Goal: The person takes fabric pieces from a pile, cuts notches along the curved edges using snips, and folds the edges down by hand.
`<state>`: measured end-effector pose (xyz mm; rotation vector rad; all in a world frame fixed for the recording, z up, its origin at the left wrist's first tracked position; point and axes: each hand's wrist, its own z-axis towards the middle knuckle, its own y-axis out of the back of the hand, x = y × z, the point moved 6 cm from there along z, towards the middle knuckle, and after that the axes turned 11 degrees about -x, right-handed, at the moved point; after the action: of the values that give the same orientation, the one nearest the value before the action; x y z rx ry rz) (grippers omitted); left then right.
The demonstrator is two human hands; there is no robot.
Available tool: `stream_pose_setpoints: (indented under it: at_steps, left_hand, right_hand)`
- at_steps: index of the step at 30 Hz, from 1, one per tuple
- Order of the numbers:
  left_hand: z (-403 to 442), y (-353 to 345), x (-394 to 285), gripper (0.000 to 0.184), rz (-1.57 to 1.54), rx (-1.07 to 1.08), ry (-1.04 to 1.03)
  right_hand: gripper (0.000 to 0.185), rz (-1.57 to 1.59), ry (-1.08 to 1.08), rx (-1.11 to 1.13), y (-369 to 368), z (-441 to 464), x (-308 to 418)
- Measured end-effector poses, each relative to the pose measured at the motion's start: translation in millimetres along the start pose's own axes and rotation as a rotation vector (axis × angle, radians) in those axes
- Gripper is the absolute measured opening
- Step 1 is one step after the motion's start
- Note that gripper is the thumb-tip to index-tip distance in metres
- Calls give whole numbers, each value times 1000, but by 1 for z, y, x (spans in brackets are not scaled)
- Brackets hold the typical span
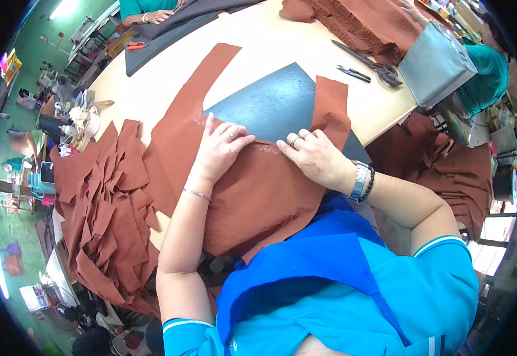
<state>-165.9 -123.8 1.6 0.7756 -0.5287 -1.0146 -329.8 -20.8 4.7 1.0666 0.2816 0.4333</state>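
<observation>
A rust-brown fabric piece (258, 202) lies across the table edge and hangs toward my lap, with pale chalk-like marks near its upper edge. My left hand (220, 148) has its fingers curled and pinched on that edge. On the same edge, to the right, my right hand (318, 157) pinches the cloth between thumb and fingers. Just beyond both hands a dark, shiny board (264, 101) lies flat, partly covered by the fabric. Brown strips extend up from the cloth on either side of the board.
To the left a heap of brown cloth pieces (110, 202) hangs over the table edge. Scissors (368, 62), a small black-handled tool (353, 73) and a grey metal box (436, 62) sit at the upper right. Across the table, a co-worker's hand (157, 16) rests on dark cloth.
</observation>
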Motion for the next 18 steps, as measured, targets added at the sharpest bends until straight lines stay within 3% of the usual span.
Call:
stream_pose_setpoints:
  at_steps: [14, 18]
  left_hand:
    - [-4, -5, 6, 18, 16, -28, 96]
    - [-5, -6, 9, 20, -19, 8, 113]
  right_hand:
    - [47, -58, -78, 152, -14, 32, 9]
    - [34, -64, 5, 118, 6, 21, 1]
